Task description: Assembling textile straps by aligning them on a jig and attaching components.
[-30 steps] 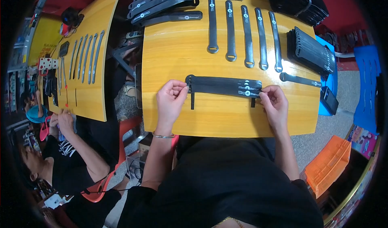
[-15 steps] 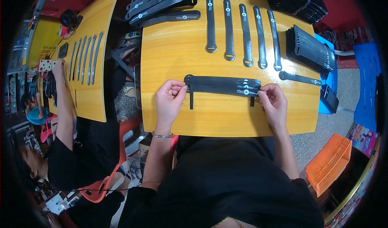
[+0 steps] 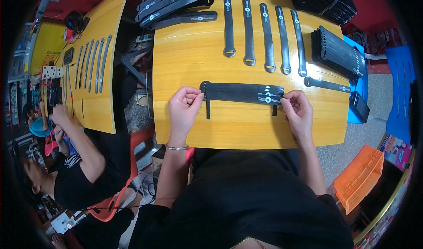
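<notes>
A flat stack of black straps (image 3: 240, 92) lies across the near part of a yellow wooden table (image 3: 229, 125). My left hand (image 3: 184, 108) pinches its left end, by a thin black band hanging under it. At the right end, my right hand (image 3: 298, 113) pinches the straps where small white print shows, next to a second short black band. Both hands rest on the table top.
Several single black straps (image 3: 264, 35) lie in a row farther back, a pile of straps (image 3: 176, 6) at the back left, bundles (image 3: 337, 50) at the right. A person in black (image 3: 66, 161) works at another yellow table (image 3: 94, 72) on the left. An orange crate (image 3: 359, 178) stands lower right.
My hands and the stack have stayed put. The person at the left table has drawn an arm back from the table toward the body.
</notes>
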Demonstrator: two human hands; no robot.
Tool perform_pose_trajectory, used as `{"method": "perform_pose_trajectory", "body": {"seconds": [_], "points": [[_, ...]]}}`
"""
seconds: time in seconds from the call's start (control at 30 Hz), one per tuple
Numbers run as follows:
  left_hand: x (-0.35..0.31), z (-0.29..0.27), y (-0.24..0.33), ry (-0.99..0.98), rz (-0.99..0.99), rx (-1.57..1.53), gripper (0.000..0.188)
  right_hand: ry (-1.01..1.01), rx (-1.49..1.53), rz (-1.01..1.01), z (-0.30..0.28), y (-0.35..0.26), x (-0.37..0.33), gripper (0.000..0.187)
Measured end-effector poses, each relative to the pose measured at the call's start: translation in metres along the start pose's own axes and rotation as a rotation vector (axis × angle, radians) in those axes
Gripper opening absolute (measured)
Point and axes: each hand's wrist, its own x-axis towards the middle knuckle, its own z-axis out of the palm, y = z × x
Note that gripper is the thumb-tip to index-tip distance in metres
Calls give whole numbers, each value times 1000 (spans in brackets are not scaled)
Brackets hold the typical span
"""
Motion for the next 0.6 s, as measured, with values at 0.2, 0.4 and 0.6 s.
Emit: {"method": "perform_pose_trajectory", "body": {"seconds": [0.2,0.4,0.6], "points": [[-1,1,3,13,-13,-1,5,3,-11,11,0,1,0,11],[-1,1,2,2,6,8,5,16,5,9,0,2,1,12],[0,1,0,4,-2,2,5,37,-50,-11,2,5,3,13]]}}
